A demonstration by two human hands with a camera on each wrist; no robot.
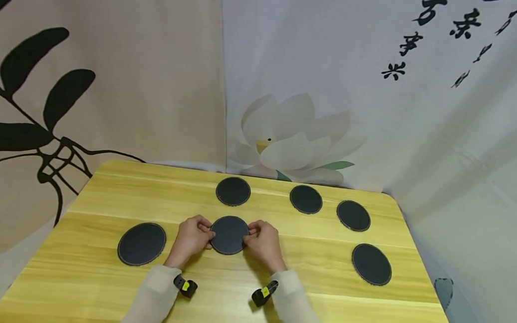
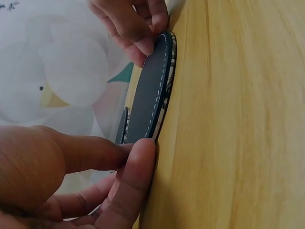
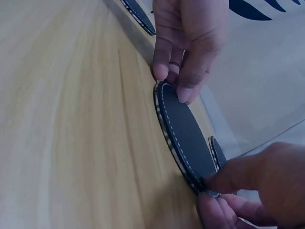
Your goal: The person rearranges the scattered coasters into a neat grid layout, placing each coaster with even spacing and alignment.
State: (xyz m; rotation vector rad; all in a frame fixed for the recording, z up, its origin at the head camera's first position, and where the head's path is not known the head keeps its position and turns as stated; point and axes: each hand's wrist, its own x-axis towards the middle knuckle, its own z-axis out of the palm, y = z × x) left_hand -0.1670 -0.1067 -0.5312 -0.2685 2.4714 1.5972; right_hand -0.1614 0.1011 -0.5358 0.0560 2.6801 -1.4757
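The left hand (image 1: pixel 193 237) pinches the left edge of a dark round coaster (image 1: pixel 229 235), thumb on the top face and fingertips (image 2: pixel 138 157) curled under the rim; the left wrist view shows this edge raised slightly off the wood. The right hand (image 1: pixel 263 241) pinches the opposite edge in the same manner, its thumb and fingers closed on the stitched rim. The held coaster sits at the centre of the frame, near the middle of the yellow wooden table (image 1: pixel 275 308), and shows pale stitching around a dark face, with a patterned underside visible at its edge in the right wrist view.

Five further coasters lie flat and apart on the table: one at lower left (image 1: pixel 141 243), one above the held coaster (image 1: pixel 233 191), two toward the upper right (image 1: pixel 306 199) (image 1: pixel 353 215), and one at right (image 1: pixel 371 264). Judged from this layout, only one coaster is in hand and the other five are untouched, so most of the handling appears to remain.

A small black clip with a yellow tag (image 1: pixel 264 293) sits at each wrist. The fabric backdrop (image 1: pixel 423 118) carries a printed lotus and black brush-style characters at the upper right; they are too partial to read reliably. No brand marks appear on the coasters.
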